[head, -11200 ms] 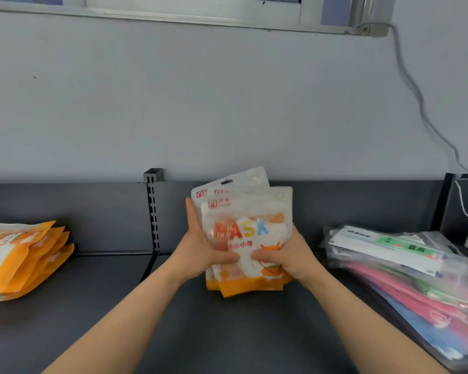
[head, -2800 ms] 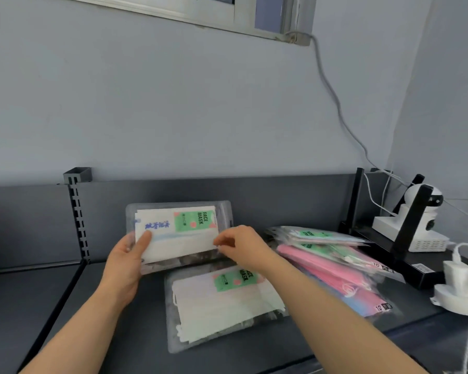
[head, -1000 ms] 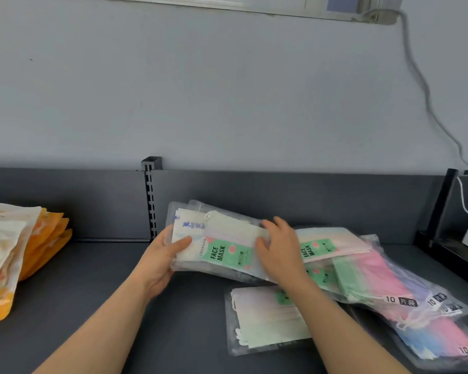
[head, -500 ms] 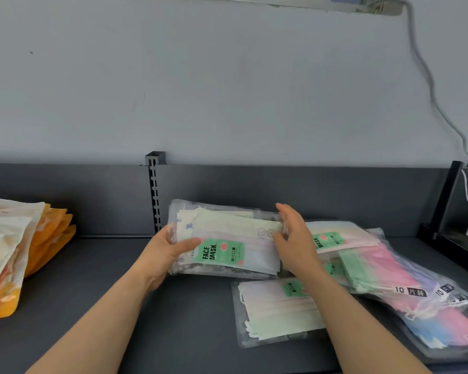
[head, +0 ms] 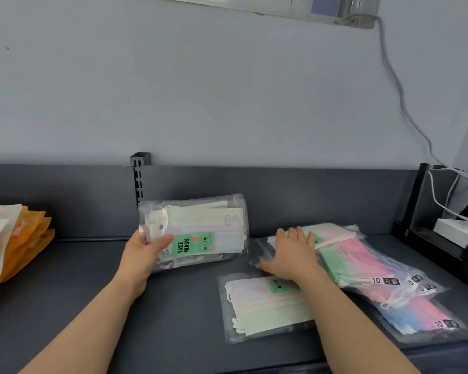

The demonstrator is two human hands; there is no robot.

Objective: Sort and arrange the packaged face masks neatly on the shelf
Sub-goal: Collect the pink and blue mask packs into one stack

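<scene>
Nearest, leaving one loose pack [head: 265,306] lying flat by the front edge of the shelf [head: 92,306]. Beyond it, pressing the right hand [head: 292,255], fingers straight, onto the slumped pile [head: 362,260] toward the right edge. Farthest, gripping the upright stack [head: 200,225] in the left hand [head: 143,252] at the back edge. Probably worth squaring the stack's edges before adding another pack.
</scene>
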